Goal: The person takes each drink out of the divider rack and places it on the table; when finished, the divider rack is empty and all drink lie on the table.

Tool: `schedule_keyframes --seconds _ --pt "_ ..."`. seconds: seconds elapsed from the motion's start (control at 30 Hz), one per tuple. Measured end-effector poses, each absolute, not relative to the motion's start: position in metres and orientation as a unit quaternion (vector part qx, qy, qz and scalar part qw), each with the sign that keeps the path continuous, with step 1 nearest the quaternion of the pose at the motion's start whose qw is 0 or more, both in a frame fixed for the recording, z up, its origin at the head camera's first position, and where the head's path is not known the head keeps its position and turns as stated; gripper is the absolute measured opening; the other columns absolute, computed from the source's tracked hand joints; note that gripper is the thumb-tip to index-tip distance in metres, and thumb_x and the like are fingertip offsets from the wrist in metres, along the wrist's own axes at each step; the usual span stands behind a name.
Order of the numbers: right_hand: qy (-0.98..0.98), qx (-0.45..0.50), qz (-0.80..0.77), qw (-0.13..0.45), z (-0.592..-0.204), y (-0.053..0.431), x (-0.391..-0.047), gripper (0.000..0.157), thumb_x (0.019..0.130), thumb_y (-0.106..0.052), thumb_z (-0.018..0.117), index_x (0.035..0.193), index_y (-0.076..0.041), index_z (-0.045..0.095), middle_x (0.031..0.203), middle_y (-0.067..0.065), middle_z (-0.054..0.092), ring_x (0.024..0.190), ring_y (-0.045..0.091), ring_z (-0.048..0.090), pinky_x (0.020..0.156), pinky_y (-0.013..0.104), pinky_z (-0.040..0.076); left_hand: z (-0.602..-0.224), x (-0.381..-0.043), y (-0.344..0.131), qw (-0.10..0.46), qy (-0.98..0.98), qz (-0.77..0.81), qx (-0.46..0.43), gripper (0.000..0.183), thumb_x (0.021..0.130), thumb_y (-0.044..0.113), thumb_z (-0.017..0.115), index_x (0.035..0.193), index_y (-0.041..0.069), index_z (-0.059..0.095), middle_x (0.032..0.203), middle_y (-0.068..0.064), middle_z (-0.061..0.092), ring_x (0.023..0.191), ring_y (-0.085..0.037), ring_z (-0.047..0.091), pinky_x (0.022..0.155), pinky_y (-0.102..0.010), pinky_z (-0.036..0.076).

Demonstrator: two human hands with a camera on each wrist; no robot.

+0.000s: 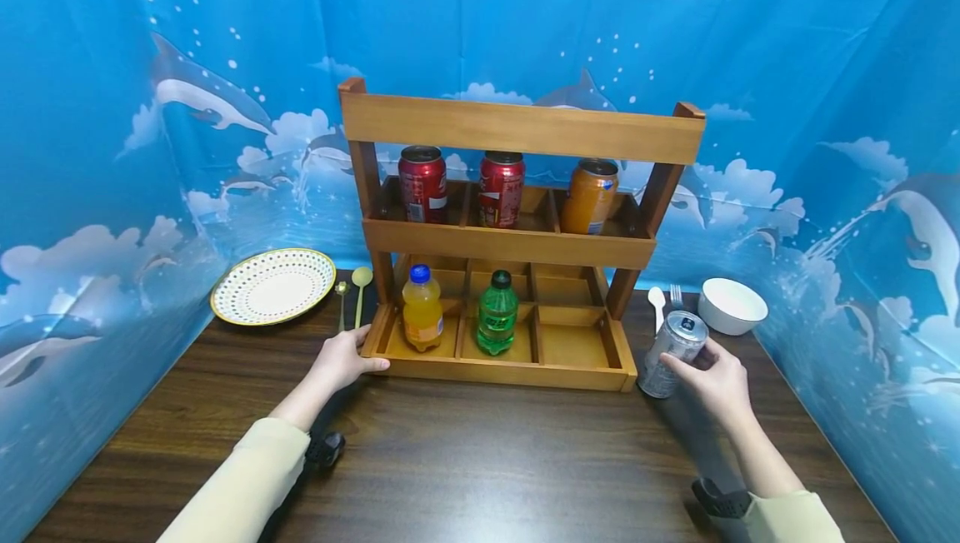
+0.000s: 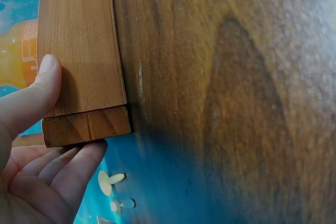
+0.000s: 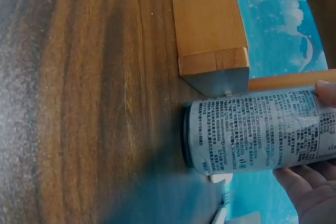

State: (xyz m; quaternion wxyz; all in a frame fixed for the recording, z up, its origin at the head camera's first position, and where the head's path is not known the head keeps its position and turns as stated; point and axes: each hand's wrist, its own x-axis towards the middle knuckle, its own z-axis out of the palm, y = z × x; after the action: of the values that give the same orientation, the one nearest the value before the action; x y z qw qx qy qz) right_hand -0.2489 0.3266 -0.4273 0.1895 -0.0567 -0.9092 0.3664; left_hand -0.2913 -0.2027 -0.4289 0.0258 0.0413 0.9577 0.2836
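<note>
My left hand grips the front left corner of a two-tier wooden rack, thumb on the front board and fingers around the side. My right hand holds a silver can near its top, slightly tilted, just beside the rack's front right corner. Small print covers the can in the right wrist view. An orange drink bottle with a blue cap and a green bottle stand in the front left and front middle compartments of the lower tier. The front right compartment holds nothing.
Two red cans and an orange can stand on the upper tier. A patterned plate and two spoons lie left; a white bowl, white spoon and fork lie right. A blue dolphin curtain surrounds the table.
</note>
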Motion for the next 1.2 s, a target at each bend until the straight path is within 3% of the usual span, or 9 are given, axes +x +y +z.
schedule_keyframes --seconds 0.13,0.23,0.3,0.37,0.5,0.6,0.67,0.93,1.2 --pt "-0.91 -0.056 0.376 0.163 -0.423 0.324 -0.252 0.059 0.072 -0.046 0.067 0.116 -0.009 0.054 0.11 0.017 0.061 0.095 0.016 0.061 0.073 0.025 0.051 -0.429 -0.292 -0.207 0.025 0.958 0.284 0.034 0.085 0.069 0.046 0.069 0.13 -0.004 0.037 0.123 -0.025 0.048 0.115 -0.04 0.044 0.095 -0.05 0.034" --pt "-0.909 -0.061 0.387 0.146 -0.416 0.322 -0.251 0.071 0.073 -0.047 0.065 0.128 -0.007 0.044 0.12 0.022 0.053 0.108 0.035 0.053 0.082 0.042 0.047 -0.43 -0.293 -0.209 0.027 0.959 0.282 0.031 0.085 0.069 0.044 0.069 0.131 -0.005 0.036 0.124 -0.025 0.048 0.115 -0.039 0.044 0.095 -0.049 0.034" --pt "-0.895 -0.069 0.408 0.166 -0.412 0.32 -0.251 0.075 0.074 -0.044 0.065 0.135 -0.01 0.036 0.129 0.021 0.046 0.115 0.035 0.047 0.088 0.041 0.044 -0.43 -0.293 -0.21 0.028 0.959 0.281 0.031 0.086 0.069 0.044 0.069 0.131 -0.006 0.036 0.123 -0.025 0.048 0.115 -0.039 0.044 0.095 -0.049 0.035" --pt "-0.875 -0.079 0.427 0.213 -0.406 0.316 -0.251 0.077 0.074 -0.04 0.067 0.138 -0.018 0.03 0.135 0.015 0.041 0.12 0.028 0.044 0.093 0.033 0.042 -0.43 -0.293 -0.211 0.028 0.958 0.283 0.029 0.086 0.069 0.044 0.069 0.13 -0.006 0.036 0.123 -0.025 0.048 0.115 -0.039 0.044 0.095 -0.049 0.034" --pt "-0.841 -0.054 0.439 0.311 -0.384 0.297 -0.25 0.071 0.073 -0.032 0.07 0.133 -0.033 0.033 0.136 -0.002 0.041 0.122 0.01 0.042 0.095 0.017 0.038 -0.43 -0.295 -0.213 0.025 0.958 0.283 0.028 0.085 0.069 0.044 0.069 0.13 -0.006 0.037 0.123 -0.025 0.048 0.115 -0.039 0.044 0.096 -0.05 0.034" --pt "-0.834 -0.007 0.446 0.325 -0.363 0.27 -0.246 0.069 0.073 -0.025 0.071 0.132 -0.034 0.036 0.134 -0.004 0.044 0.121 0.008 0.043 0.094 0.013 0.036 -0.43 -0.298 -0.214 0.024 0.959 0.279 0.03 0.085 0.068 0.045 0.069 0.13 -0.006 0.038 0.122 -0.025 0.049 0.115 -0.039 0.044 0.095 -0.05 0.034" --pt "-0.834 0.032 0.453 0.312 -0.359 0.253 -0.251 0.068 0.073 -0.025 0.071 0.132 -0.031 0.038 0.133 -0.004 0.045 0.121 0.009 0.044 0.093 0.013 0.037 -0.43 -0.299 -0.214 0.025 0.959 0.28 0.032 0.086 0.068 0.045 0.07 0.129 -0.005 0.038 0.121 -0.024 0.05 0.114 -0.038 0.045 0.095 -0.049 0.035" --pt "-0.847 0.13 0.486 0.171 -0.385 0.189 -0.286 0.063 0.075 -0.039 0.066 0.13 -0.021 0.043 0.131 0.004 0.048 0.119 0.017 0.046 0.095 0.033 0.04 -0.436 -0.297 -0.212 0.039 0.948 0.316 0.028 0.085 0.068 0.045 0.069 0.129 -0.005 0.038 0.122 -0.025 0.049 0.113 -0.036 0.047 0.094 -0.046 0.038" --pt "-0.852 0.104 0.506 0.082 -0.415 0.136 -0.312 0.074 0.069 -0.052 0.065 0.131 -0.018 0.042 0.132 0.003 0.047 0.118 0.02 0.047 0.094 0.036 0.041 -0.442 -0.293 -0.208 0.02 0.934 0.355 0.024 0.082 0.068 0.04 0.072 0.129 -0.005 0.039 0.121 -0.025 0.051 0.109 -0.033 0.052 0.09 -0.041 0.043"
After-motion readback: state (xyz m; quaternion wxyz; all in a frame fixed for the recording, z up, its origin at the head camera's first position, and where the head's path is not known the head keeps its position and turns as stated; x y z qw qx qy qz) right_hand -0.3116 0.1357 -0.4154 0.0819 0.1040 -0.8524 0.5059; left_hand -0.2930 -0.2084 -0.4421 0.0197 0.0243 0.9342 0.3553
